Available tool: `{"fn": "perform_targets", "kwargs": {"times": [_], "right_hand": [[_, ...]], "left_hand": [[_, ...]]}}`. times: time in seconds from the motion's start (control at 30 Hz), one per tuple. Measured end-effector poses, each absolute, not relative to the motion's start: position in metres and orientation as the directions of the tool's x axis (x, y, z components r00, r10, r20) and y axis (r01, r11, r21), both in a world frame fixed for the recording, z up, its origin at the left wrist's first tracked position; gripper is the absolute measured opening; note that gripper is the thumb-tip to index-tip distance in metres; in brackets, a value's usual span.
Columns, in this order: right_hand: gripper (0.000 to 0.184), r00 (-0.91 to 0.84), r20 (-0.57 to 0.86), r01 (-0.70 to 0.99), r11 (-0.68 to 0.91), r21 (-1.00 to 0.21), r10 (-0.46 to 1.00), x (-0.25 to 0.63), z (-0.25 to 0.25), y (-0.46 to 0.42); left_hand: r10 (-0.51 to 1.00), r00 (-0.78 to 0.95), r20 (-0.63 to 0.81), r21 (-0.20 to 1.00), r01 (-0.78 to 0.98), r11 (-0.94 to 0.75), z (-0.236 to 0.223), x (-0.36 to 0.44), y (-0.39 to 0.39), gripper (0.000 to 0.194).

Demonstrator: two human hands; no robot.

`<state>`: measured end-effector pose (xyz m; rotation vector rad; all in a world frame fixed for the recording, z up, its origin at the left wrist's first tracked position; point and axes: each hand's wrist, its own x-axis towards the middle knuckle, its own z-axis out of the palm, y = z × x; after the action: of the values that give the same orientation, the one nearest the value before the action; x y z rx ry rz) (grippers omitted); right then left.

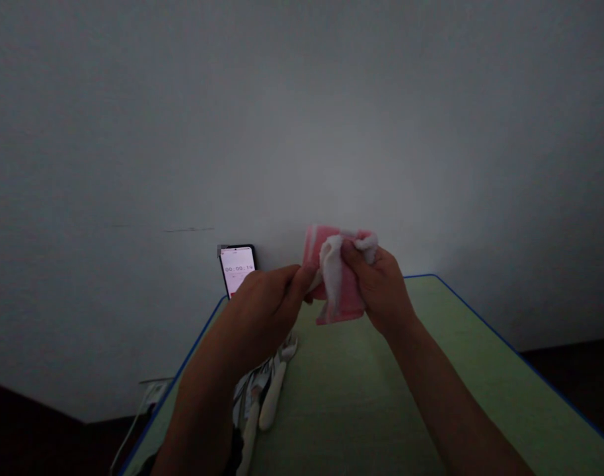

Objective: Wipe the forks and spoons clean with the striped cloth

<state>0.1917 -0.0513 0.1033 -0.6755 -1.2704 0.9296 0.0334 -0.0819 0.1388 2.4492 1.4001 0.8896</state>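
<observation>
A small pink and white cloth [350,291] hangs in folds between my two hands, above the far part of the table. My right hand [384,284] is closed on it, the thumb pressing the bunched fabric. At the cloth's left side my left hand [269,304] is closed, with thumb and fingers pinched together. A pale piece shows by those fingertips; whether it is fabric or an object inside the cloth, I cannot tell. Below my left forearm lie several pieces of cutlery, among them a fork [288,349] and pale handles [273,396], partly hidden by the arm.
The pale green table [341,410] has a blue edge and meets a grey wall [302,132]. A phone [238,264] showing a running timer leans against the wall at the far left corner. A cable [128,436] hangs from a wall socket at the lower left.
</observation>
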Motion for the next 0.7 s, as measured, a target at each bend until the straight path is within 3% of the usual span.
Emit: {"fn": "perform_targets", "kwargs": {"times": [0.07, 0.2, 0.33, 0.5, 0.6, 0.7], "right_hand": [[0.025, -0.016, 0.480, -0.159, 0.471, -0.868, 0.877, 0.196, 0.104, -0.052], [0.021, -0.289, 0.409, 0.015, 0.431, -0.902, 0.866, 0.219, 0.111, -0.057], [0.021, -0.384, 0.370, 0.240, 0.478, -0.845, 0.846, 0.237, 0.118, -0.063], [0.016, -0.324, 0.467, 0.355, 0.563, -0.747, 0.823, 0.238, 0.124, -0.067], [0.015, -0.200, 0.561, 0.413, 0.589, -0.695, 0.803, 0.234, 0.125, -0.066], [0.016, -0.027, 0.644, 0.404, 0.598, -0.692, 0.764, 0.229, 0.125, -0.062]], "left_hand": [[0.833, 0.386, 0.397, 0.430, 0.723, -0.540, 0.139, 0.032, -0.082, 0.044], [0.827, 0.418, 0.376, 0.379, 0.746, -0.548, 0.137, 0.026, -0.081, 0.041], [0.821, 0.431, 0.376, 0.376, 0.738, -0.560, 0.135, 0.027, -0.080, 0.036], [0.811, 0.450, 0.374, 0.360, 0.736, -0.574, 0.137, 0.032, -0.085, 0.029], [0.825, 0.442, 0.352, 0.332, 0.765, -0.552, 0.140, 0.033, -0.087, 0.023], [0.822, 0.461, 0.334, 0.383, 0.731, -0.565, 0.141, 0.034, -0.088, 0.023]]}}
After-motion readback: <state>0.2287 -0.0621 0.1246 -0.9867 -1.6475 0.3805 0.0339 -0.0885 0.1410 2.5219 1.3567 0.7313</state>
